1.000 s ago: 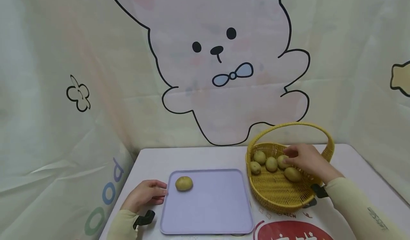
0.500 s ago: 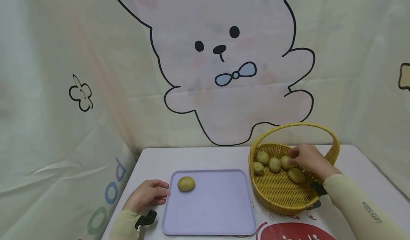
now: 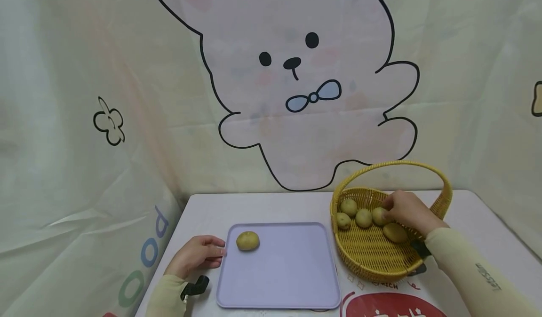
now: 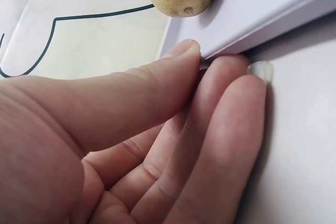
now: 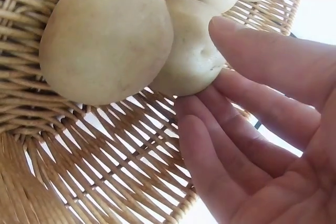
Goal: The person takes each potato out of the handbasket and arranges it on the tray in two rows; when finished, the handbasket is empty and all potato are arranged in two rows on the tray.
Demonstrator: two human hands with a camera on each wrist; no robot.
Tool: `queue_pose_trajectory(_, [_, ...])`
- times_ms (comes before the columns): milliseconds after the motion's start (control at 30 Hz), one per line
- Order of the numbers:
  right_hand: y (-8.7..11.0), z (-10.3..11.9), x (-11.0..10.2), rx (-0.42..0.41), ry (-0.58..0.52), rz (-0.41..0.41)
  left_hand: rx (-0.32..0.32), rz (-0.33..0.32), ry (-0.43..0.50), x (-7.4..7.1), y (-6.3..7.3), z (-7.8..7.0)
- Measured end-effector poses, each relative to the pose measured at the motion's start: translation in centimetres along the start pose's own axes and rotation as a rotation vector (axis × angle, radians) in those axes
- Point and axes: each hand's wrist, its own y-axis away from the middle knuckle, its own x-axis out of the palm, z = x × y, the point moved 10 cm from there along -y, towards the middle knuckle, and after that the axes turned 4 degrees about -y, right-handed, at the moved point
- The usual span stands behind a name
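Basket, yellow woven wicker with hoop handle: five roundish pale-yellow potatoes inside, count unchanged over the last second. Right hand holds one basket potato between thumb and fingers, unlifted; grip probably settling. Left of basket, left hand pinches a lilac rectangular tray carrying one oval yellow-brown potato.

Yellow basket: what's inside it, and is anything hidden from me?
Five potatoes show inside the yellow basket, one between the thumb and fingers of the right hand. That hand covers the far right part, so whether more lie behind it can't be seen.
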Motion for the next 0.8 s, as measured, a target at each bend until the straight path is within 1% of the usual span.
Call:
queue_pose_trajectory(100, [-0.06, 0.25, 0.01, -0.013, 0.005, -0.003, -0.003, -0.005, -0.004, -0.02, 0.00, 0.00])
queue_pose_trajectory(300, [-0.06, 0.29, -0.05, -0.012, 0.002, -0.004, -0.014, -0.017, -0.010, -0.12, 0.06, 0.04])
queue_pose_trajectory(467, [-0.19, 0.09, 0.00, 0.002, -0.005, 0.012, 0.001, -0.013, -0.016, 0.02, -0.06, -0.09])
queue_pose_trajectory(800, [-0.57, 0.18, 0.59, 0.027, -0.039, 0.060, -0.009, -0.024, -0.024, -0.03, -0.14, 0.09])
